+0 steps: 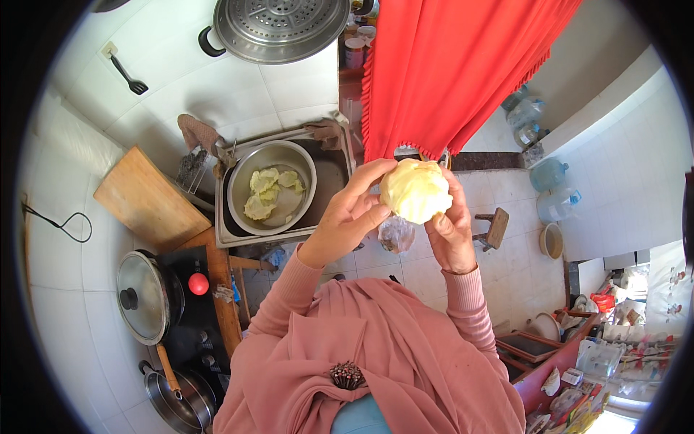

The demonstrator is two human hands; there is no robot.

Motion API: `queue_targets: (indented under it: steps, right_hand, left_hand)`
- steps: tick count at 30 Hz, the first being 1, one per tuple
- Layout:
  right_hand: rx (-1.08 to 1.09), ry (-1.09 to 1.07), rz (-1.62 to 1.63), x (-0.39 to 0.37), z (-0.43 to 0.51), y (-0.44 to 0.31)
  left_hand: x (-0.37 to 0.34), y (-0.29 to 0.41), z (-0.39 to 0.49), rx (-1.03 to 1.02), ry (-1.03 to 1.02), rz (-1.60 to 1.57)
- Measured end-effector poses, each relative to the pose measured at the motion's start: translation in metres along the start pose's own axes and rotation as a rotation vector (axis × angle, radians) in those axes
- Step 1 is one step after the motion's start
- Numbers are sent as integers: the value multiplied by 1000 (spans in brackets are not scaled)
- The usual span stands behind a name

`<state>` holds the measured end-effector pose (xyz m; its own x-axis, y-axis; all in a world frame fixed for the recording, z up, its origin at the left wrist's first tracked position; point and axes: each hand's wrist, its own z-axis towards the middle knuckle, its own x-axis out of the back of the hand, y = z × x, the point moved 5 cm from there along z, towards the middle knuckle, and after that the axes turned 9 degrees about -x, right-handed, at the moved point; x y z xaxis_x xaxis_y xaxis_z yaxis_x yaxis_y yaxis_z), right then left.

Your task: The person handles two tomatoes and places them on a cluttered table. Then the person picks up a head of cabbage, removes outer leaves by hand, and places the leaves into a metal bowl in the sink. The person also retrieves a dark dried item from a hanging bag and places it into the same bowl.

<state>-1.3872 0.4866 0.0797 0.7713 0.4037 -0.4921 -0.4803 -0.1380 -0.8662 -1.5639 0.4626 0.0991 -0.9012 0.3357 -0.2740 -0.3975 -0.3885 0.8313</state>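
Note:
Between my two hands is a small pale yellow-green cabbage head, raised in front of me to the right of the sink. My left hand grips its left side, fingers at the top and thumb near the lower edge. The right side rests in my right hand, whose thumb lies at the bottom edge. A round metal basin stands in the steel sink, left of my hands. Several loose cabbage leaves lie in the basin.
A wooden cutting board leans left of the sink. Beyond it a lidded pan sits on the black stovetop. A red curtain hangs ahead. On the floor are a small wooden stool and a plastic bag.

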Motion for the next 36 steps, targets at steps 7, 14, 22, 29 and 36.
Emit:
queue_targets:
  steps: [7, 14, 22, 29, 36]
  right_hand:
    - [200, 55, -254, 3, -9, -15]
    - [-50, -66, -35, 6, -10, -19]
    - [-24, -6, 13, -2, -10, -23]
    - [89, -8, -246, -5, -5, -34]
    - [-39, -9, -87, -3, -7, -32]
  left_hand:
    - [-20, 0, 6, -9, -36, -17]
    - [-28, 5, 12, -120, -53, -37]
    - [-33, 6, 15, -118, -15, 22]
    - [-31, 11, 13, 31, -11, 144]
    - [-31, 17, 14, -84, 65, 74]
